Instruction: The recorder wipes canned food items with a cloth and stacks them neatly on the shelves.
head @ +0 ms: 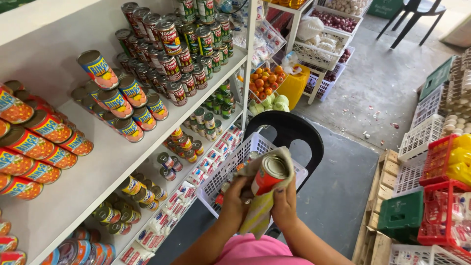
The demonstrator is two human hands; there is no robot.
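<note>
My two hands hold a red can point(267, 176) wrapped in a beige cloth point(260, 206), low in the middle of the view. My left hand point(234, 200) grips the cloth on the can's left side. My right hand point(285, 205) holds the can and cloth from the right. Just beyond them a white plastic basket point(235, 164) with several cans rests on a black plastic chair point(294, 132). On my left stands a white shelf point(98, 167) with stacks of blue, red and dark-labelled cans.
Lower shelves hold more cans and small packets. Oranges and green produce point(267, 81) sit past the shelf end. On the right stand white, red and green crates point(441, 196), a wooden pallet and egg trays. A grey mat covers the concrete floor.
</note>
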